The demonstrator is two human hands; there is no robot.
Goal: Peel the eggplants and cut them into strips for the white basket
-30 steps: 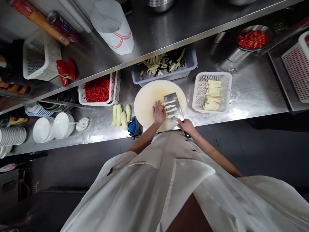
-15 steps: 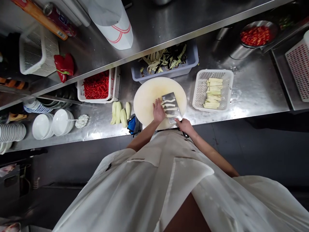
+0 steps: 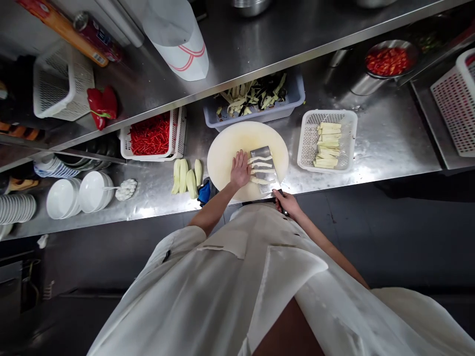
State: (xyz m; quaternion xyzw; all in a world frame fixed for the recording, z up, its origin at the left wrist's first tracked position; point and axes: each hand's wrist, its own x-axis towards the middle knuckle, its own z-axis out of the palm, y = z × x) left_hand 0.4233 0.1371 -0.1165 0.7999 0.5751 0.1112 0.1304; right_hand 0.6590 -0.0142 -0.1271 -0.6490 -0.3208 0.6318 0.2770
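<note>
My left hand point(image 3: 241, 169) lies flat on the round white cutting board point(image 3: 226, 143), fingers stretched forward, at the left edge of the cleaver blade. My right hand point(image 3: 287, 203) is closed around the black handle of the cleaver point(image 3: 265, 157), whose broad blade lies nearly flat over the board. Several pale strips, apparently peeled eggplant point(image 3: 262, 165), rest across the blade, their left ends close to my left hand. Whether my palm touches them is hard to see. Left of the board lie several whole peeled eggplants point(image 3: 183, 175) beside a blue and black item point(image 3: 205, 192).
A white basket point(image 3: 302, 143) with pale cut pieces stands right of the board. Behind it sits a grey-blue bin point(image 3: 256, 114) of peelings. Red chillies point(image 3: 150, 136) fill a basket at left, near white bowls point(image 3: 94, 192). A steel shelf edge point(image 3: 245, 82) overhangs the counter.
My left hand has shifted slightly left, its fingers straighter and flatter on the board. The cleaver and strips stay about where they were on the board; the view has shifted a little.
</note>
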